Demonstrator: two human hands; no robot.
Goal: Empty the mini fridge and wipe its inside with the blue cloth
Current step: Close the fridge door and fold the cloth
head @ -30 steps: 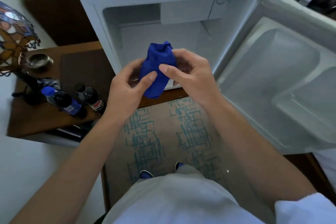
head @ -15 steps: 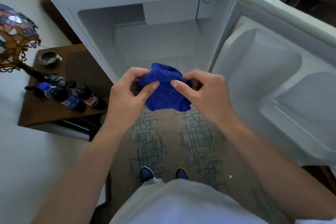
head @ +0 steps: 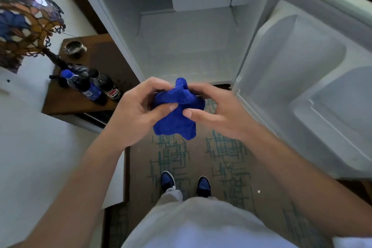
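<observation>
open fridge (head: 187, 32) behind, cloth (head: 177, 115) between hands (head: 181, 110)

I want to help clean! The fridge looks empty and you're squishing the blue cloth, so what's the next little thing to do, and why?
Probably reach the bunched blue cloth forward onto the floor of the white mini fridge. Its door is open, nothing shows inside, and the left hand and right hand hold the cloth just in front.
</observation>
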